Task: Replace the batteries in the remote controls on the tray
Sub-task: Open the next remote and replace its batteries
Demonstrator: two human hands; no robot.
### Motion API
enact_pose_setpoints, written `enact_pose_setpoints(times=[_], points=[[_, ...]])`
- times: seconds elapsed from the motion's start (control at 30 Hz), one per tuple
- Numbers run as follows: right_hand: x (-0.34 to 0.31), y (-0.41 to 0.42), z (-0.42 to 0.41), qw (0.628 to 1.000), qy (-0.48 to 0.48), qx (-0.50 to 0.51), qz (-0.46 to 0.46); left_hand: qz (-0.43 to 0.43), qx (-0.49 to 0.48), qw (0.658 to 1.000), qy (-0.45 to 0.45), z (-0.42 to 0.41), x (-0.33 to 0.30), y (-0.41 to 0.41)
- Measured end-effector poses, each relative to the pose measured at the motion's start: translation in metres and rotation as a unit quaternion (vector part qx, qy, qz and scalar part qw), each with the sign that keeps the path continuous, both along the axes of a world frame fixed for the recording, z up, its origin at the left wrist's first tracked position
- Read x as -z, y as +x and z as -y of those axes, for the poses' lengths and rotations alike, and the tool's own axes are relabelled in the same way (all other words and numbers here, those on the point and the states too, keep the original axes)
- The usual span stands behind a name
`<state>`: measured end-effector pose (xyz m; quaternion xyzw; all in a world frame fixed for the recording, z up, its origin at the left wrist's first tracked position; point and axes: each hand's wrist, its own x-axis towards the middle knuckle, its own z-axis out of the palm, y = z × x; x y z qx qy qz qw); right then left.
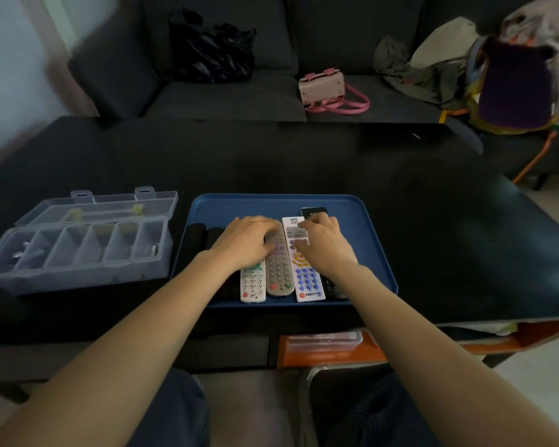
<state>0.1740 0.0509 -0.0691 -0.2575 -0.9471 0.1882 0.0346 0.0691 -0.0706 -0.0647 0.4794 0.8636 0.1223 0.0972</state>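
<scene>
The remotes lie side by side in the blue tray (362, 253), long way pointing away from the person. The left hand (246, 240) rests on the grey remote (279, 269); the right hand (325, 243) on the white remote (305, 279), fingers loosely bent. A clear open box (78, 253) sits just left. The black table (433, 221) has room on the right.

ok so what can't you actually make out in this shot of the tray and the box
Head view only:
- Black remotes at the tray's left: too dark, partly under the left hand.
- Black remote at the right: mostly under the right hand.
- Clear box contents: small and blurred.
- Battery covers: underneath, unseen.
</scene>
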Motion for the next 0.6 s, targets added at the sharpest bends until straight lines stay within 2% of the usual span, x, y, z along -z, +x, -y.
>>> enact_pose_setpoints(times=[0.23, 0.5, 0.6], points=[[0.0, -0.003, 0.022, 0.996, 0.013, 0.041, 0.079, -0.029, 0.017, 0.997, -0.064, 0.017, 0.004, 0.008], [-0.012, -0.02, 0.029, 0.978, 0.06, 0.068, 0.188, -0.048, 0.038, 0.994, -0.085, 0.017, 0.005, 0.002], [-0.009, -0.025, 0.033, 0.978, 0.054, 0.083, 0.183, -0.033, 0.027, 0.997, -0.071, 0.015, 0.004, 0.001]])
